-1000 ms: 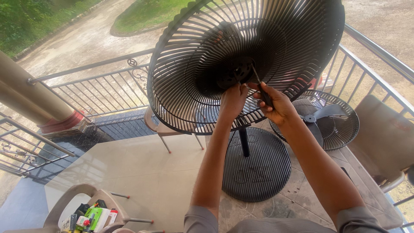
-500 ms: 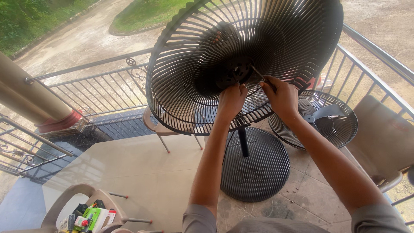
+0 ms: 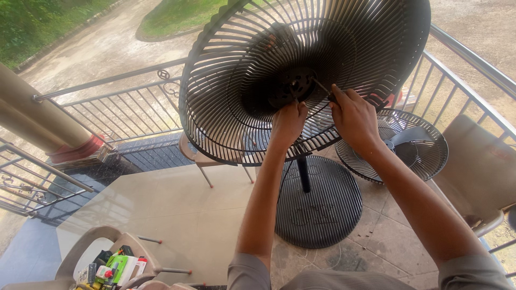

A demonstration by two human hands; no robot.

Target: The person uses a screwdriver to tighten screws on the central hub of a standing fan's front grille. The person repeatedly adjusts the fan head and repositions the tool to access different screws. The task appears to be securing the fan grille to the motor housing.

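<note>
Closest to the camera, bottom left, there's a beige plastic chair [image 3: 115, 239] with a jumble of small stuff on its seat, green and red packages [image 3: 121, 267] mostly, too small to tell what they are. Both forearms reach up and away from the bottom edge over a pale tiled floor [image 3: 177, 215]. Past them sits the round black ribbed base [image 3: 322, 207] of a standing fan, with its black pole [image 3: 303, 174] going straight up. Off to the right a loose front grille with the fan blades [image 3: 400, 142] lies flat on the floor, and another beige chair [image 3: 481, 166] is just beside it at the right edge. Then the main bit: the big black rear grille [image 3: 226, 80] of the fan, tilted so its hollow side faces the camera, mounted at the top of the pole. The left hand [image 3: 287, 123] is curled in with fingers pressed together, gripping the grille right below the black hub [image 3: 293, 86] at the centre. The right hand [image 3: 352, 115] is closed around a slim tool, looks like a screwdriver [image 3: 322, 87], with its thin shaft pointing at the hub. Behind everything runs a grey metal railing [image 3: 118, 104], a thick beige column [image 3: 37, 115] on the left, and further out a wet driveway [image 3: 91, 48] with grass patches [image 3: 172, 13]
</note>
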